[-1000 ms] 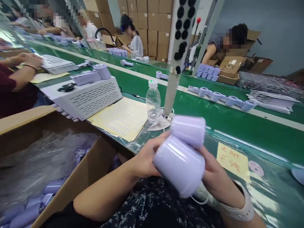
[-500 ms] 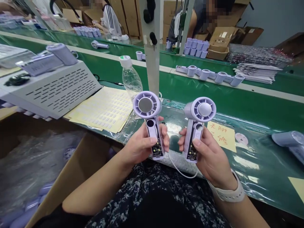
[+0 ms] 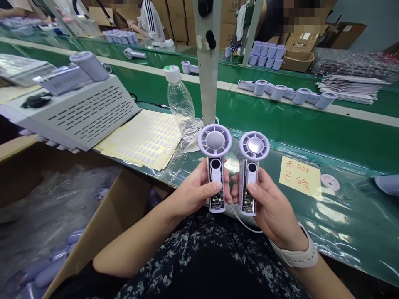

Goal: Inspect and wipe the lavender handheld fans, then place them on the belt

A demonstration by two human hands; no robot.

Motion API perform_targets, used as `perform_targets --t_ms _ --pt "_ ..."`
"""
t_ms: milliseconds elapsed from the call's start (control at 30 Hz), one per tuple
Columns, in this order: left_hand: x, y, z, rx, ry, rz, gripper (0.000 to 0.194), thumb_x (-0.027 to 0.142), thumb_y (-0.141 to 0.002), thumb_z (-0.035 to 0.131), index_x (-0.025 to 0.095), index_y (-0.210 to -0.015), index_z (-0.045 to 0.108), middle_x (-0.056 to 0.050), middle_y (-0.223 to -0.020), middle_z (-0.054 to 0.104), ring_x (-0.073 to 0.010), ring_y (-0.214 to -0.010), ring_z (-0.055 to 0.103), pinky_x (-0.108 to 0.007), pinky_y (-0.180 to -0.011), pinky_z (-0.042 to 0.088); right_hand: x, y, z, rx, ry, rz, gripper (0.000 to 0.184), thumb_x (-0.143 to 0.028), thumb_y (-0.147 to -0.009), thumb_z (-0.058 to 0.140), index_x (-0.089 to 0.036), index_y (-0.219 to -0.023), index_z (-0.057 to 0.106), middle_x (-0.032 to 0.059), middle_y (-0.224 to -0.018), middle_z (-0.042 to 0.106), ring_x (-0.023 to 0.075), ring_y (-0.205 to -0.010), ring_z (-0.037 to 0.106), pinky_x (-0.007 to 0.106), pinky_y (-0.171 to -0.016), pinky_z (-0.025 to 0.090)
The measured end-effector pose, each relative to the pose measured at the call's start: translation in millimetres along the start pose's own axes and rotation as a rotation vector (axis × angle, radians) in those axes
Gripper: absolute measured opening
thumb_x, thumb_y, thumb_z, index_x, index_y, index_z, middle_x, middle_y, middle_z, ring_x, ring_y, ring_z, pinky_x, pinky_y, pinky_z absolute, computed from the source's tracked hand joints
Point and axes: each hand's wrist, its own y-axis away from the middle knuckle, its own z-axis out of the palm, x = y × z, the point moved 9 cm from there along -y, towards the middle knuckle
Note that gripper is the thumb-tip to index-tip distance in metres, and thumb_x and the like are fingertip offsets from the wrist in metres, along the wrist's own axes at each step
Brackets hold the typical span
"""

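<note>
Two lilac handheld fans are held upright side by side over the near edge of the green bench. My left hand (image 3: 199, 187) is closed round the handle of one handheld fan (image 3: 216, 166), its thumb on the lower front. The other handheld fan (image 3: 251, 170) is in my right hand (image 3: 271, 199), the thumb resting just below its button. Both handles have open fronts that show a dark circuit board, a round dark window and a pale button piece. Each round head has a ribbed ring with a silvery disc in its centre. The heads are close together but apart.
A clear bottle (image 3: 181, 104) stands by the metal post (image 3: 208, 62), beside yellow sticker sheets (image 3: 146, 139). A grey vented box (image 3: 93, 112) is at left, above a carton (image 3: 93, 232) of lilac parts. A handwritten yellow note (image 3: 299, 176) lies right. More fans (image 3: 279, 92) line the rail.
Both hands have brought the fans closer together, the left one moving right and turning more upright. The view has shifted, so the background sits further right.
</note>
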Motion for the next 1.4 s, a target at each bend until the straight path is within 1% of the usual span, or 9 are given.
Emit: perform_targets --t_ms 300,367,500,567,733,833,967,1200,1400 --pt "2.3 6.0 2.1 -0.032 0.04 0.002 0.041 0.03 -0.084 0.074 0.021 -0.116 0.05 -0.001 -0.095 0.058 -0.0146 -0.069 0.065 -0.03 -0.062 0.056 -5.5 4.6 -0.4 -0.053 0.035 -0.035 0.035 -0.032 -0.093 0.076 -0.025 -0.121 0.057 0.0046 -0.108 0.068 0.0168 -0.084 0.065 0.028 -0.075 0.057" --pt "-1.5 2.8 -3.2 0.0 0.02 0.002 0.04 0.032 -0.083 0.075 0.02 -0.112 0.05 -0.001 -0.093 0.059 -0.0143 -0.069 0.065 -0.029 -0.061 0.055 -5.0 4.4 -4.0 -0.032 0.061 -0.05 0.036 -0.032 -0.094 0.074 -0.026 -0.124 0.056 0.0049 -0.111 0.067 0.0168 -0.085 0.064 0.028 -0.075 0.057" --pt "-10.4 -4.8 -23.3 0.133 0.0 0.034 0.04 0.04 -0.084 0.073 0.021 -0.109 0.048 0.001 -0.088 0.059 -0.0116 -0.062 0.062 -0.026 -0.056 0.052 0.7 2.1 -15.6 0.039 0.142 -0.083 0.025 -0.036 -0.099 0.067 -0.026 -0.119 0.057 0.0045 -0.108 0.066 0.0165 -0.08 0.061 0.027 -0.069 0.055" --pt "-11.5 -6.0 -26.8 0.14 -0.028 0.061 0.039 0.04 -0.085 0.073 0.021 -0.106 0.046 0.002 -0.087 0.058 -0.0109 -0.061 0.062 -0.025 -0.056 0.053 3.0 2.0 -21.0 0.059 0.182 -0.1 0.023 -0.037 -0.099 0.066 -0.026 -0.118 0.058 0.0039 -0.106 0.065 0.0168 -0.078 0.06 0.027 -0.066 0.054" --pt "-6.4 -4.8 -18.6 0.048 -0.097 0.075 0.041 0.043 -0.087 0.071 0.021 -0.109 0.044 0.002 -0.088 0.057 -0.0108 -0.058 0.061 -0.026 -0.053 0.053 4.1 3.1 -18.2 -0.029 0.213 -0.087 0.026 -0.041 -0.1 0.064 -0.027 -0.121 0.057 0.0041 -0.104 0.064 0.0174 -0.073 0.059 0.029 -0.061 0.053" --pt "-3.5 -6.0 -20.7 0.073 -0.144 0.073 0.038 0.044 -0.089 0.069 0.021 -0.106 0.044 0.002 -0.086 0.058 -0.011 -0.058 0.061 -0.026 -0.055 0.052 -1.5 -0.9 -20.0 0.021 0.217 -0.106 0.024 -0.041 -0.098 0.067 -0.027 -0.116 0.058 0.0042 -0.104 0.064 0.0177 -0.074 0.059 0.029 -0.062 0.053" --pt "-11.5 -7.4 -22.1 0.057 -0.137 -0.006 0.04 0.049 -0.088 0.069 0.021 -0.107 0.046 0.0 -0.082 0.061 -0.0136 -0.061 0.061 -0.026 -0.056 0.049 -0.7 -7.8 -22.8 0.101 0.2 -0.055 0.03 -0.043 -0.093 0.07 -0.026 -0.113 0.056 0.0058 -0.104 0.065 0.0202 -0.075 0.059 0.033 -0.062 0.055" --pt "-10.9 -7.8 -22.4 0.095 -0.119 -0.007 0.037 0.044 -0.087 0.071 0.021 -0.104 0.047 0.0 -0.087 0.06 -0.0138 -0.062 0.061 -0.028 -0.057 0.049 -1.4 -7.7 -19.5 0.077 0.174 -0.044 0.032 -0.044 -0.092 0.067 -0.026 -0.115 0.056 0.0069 -0.105 0.066 0.0239 -0.077 0.063 0.038 -0.064 0.056" --pt "-4.1 -8.9 -15.8 0.061 -0.139 0.023 0.035 0.041 -0.088 0.07 0.021 -0.104 0.046 0.0 -0.088 0.058 -0.0141 -0.061 0.062 -0.03 -0.056 0.05 2.1 -5.6 -25.6 0.1 0.163 -0.087 0.026 -0.041 -0.094 0.066 -0.025 -0.113 0.058 0.0066 -0.101 0.067 0.0214 -0.071 0.062 0.035 -0.057 0.054"
